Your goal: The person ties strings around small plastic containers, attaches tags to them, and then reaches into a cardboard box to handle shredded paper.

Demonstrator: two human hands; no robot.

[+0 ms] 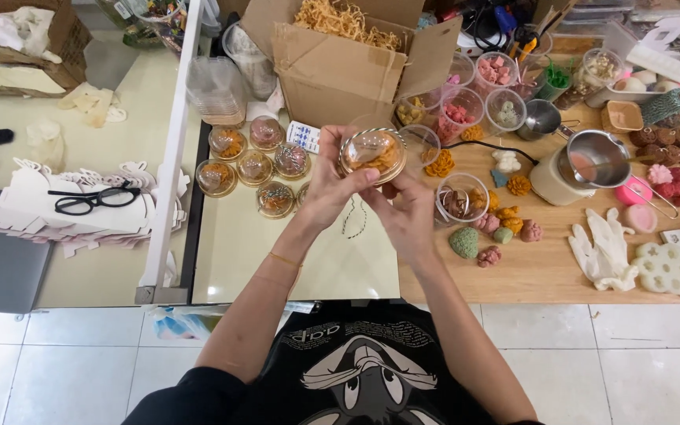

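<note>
Gripping 1 clear round box point(372, 152) between raised left hand point(330, 187) and right hand point(408, 212), fingers closed on it.

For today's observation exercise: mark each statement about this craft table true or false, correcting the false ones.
1. Both hands hold a clear domed container. True.
2. The black glasses are on the person's face. False: they lie on white paper cutouts.
3. The cardboard box holds shredded filler. True.
4. The white gloves are on the hands. False: they lie on the wooden table.
</note>
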